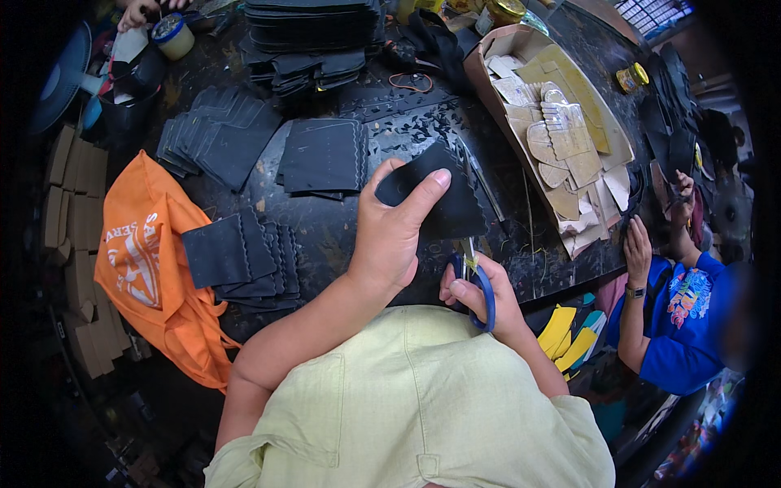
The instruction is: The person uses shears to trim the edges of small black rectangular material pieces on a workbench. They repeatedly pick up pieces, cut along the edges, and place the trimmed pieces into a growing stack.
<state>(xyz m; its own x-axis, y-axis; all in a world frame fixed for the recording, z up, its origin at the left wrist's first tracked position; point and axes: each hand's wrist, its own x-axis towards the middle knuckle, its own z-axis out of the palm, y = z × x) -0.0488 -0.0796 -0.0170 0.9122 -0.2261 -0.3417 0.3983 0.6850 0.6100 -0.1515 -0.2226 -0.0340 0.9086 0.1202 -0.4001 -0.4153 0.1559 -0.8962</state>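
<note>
My left hand pinches a black material piece with a scalloped edge, its thumb pressed flat on the top face. Blue-handled scissors are in my right hand, close to my body. Their blades point away from me and reach the near edge of the piece; whether they are closed on it I cannot tell. Left of the piece, a stack of similar black pieces lies on the dark table. Another scalloped pile sits nearer my left forearm, and small black offcuts are scattered beyond my hands.
A cardboard box with paper templates stands at the right, a silver pen-like tool beside it. Tall black stacks rise at the back. An orange bag hangs at the left edge. A person in blue works at the right.
</note>
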